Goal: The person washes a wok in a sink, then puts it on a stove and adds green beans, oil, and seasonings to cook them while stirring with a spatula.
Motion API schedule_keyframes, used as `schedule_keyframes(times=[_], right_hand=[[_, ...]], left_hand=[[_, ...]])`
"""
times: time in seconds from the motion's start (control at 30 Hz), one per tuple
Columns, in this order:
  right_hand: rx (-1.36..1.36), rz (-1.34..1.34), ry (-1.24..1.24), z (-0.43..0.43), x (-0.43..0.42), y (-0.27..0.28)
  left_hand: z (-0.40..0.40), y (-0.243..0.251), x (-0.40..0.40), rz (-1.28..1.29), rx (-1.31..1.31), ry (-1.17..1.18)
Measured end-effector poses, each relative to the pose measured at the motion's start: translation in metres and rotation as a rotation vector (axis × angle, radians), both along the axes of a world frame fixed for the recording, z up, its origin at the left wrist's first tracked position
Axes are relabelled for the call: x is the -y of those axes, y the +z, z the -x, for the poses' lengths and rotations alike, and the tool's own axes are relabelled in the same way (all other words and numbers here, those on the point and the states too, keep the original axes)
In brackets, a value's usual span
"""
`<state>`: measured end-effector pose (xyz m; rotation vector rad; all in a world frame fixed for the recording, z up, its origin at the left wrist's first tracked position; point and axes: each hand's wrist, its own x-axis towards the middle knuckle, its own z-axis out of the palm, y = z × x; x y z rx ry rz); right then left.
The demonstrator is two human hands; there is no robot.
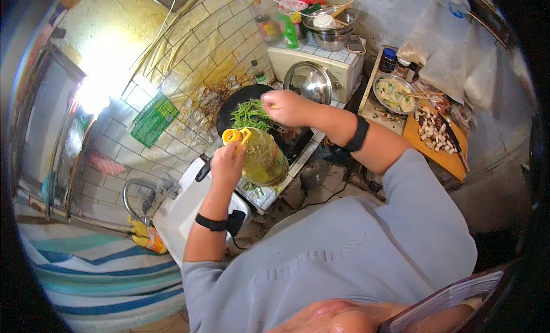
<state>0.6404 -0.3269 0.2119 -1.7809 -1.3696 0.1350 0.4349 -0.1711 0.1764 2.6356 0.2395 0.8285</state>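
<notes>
My left hand (227, 161) grips the yellow handle of a large clear plastic bottle of yellow cooking oil (264, 159). The bottle is tilted, and its uncapped yellow mouth faces up towards the wall side. My right hand (287, 107) is closed over the near side of a black wok (230, 105), with a bit of something small and yellow showing at the fingers, too hidden to name. Cut green vegetable stalks (249, 114) lie heaped in the wok. A black pan handle (203, 170) sticks out beside my left hand.
A white sink (176, 219) with a curved faucet (133, 191) lies left. A glass lid (311, 81) leans against a white microwave (343, 71). To the right, an orange cutting board (447, 161) carries chopped mushrooms (434, 131) and a knife, near a metal bowl (395, 94) with chopsticks.
</notes>
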Motion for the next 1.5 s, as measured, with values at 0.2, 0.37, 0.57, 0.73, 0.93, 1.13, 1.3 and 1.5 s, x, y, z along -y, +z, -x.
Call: schedule_keyframes(times=[0.2, 0.37, 0.57, 0.73, 0.93, 1.13, 1.3, 1.5], right_hand=[[-0.247, 0.485, -0.098, -0.044, 0.080, -0.089], [-0.394, 0.570, 0.044, -0.070, 0.121, -0.213], [-0.879, 0.662, 0.182, -0.044, 0.119, -0.216], [-1.586, -0.037, 0.430, -0.009, 0.103, -0.146], [-1.924, -0.320, 0.539, -0.027, 0.118, -0.131], [-1.695, -0.221, 0.405, -0.028, 0.137, -0.153], [-1.723, -0.175, 0.171, -0.045, 0.161, -0.167], [-1.661, -0.029, 0.032, -0.039, 0.185, -0.109]], left_hand=[[-0.026, 0.063, 0.000, 0.155, -0.239, 0.104], [-0.069, 0.106, 0.029, 0.160, -0.178, 0.063], [-0.088, 0.182, 0.065, 0.271, 0.052, -0.027], [-0.097, 0.201, 0.066, 0.637, 0.151, -0.102], [-0.121, 0.151, 0.025, 0.731, 0.282, 0.121], [-0.154, 0.090, 0.000, 0.210, 0.155, 0.312], [-0.167, 0.026, -0.014, 0.308, 0.019, 0.306], [-0.164, -0.018, -0.012, 0.434, 0.103, 0.326]])
